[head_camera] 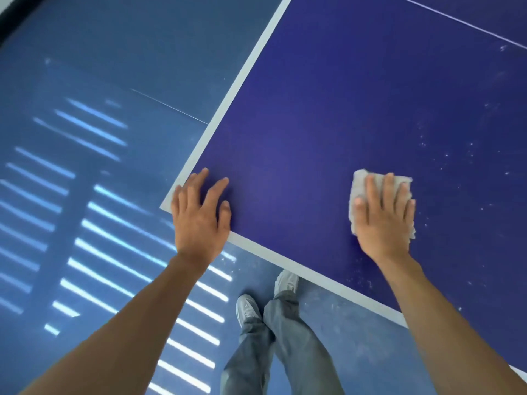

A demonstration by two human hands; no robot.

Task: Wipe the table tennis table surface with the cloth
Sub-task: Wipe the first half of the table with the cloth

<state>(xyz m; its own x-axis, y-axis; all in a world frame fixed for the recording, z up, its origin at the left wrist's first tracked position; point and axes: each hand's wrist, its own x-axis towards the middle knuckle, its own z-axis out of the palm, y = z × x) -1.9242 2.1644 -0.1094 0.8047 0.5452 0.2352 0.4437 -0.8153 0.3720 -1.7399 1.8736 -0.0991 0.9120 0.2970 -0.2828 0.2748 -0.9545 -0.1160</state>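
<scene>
Closest to me were my grey jeans (273, 346) and pale sneakers (248, 307) on the blue floor (99, 81), which had bright stripes of light across it. My left hand (199, 215) was spread flat on the near corner of the table tennis table (328, 115), fingers wide, holding nothing. My right hand (383, 220) lay flat, pressing the whitish cloth (360, 181) onto the dark blue top just in from the white edge line. Past it, pale specks dotted the surface, plus a thin white line farther off.
</scene>
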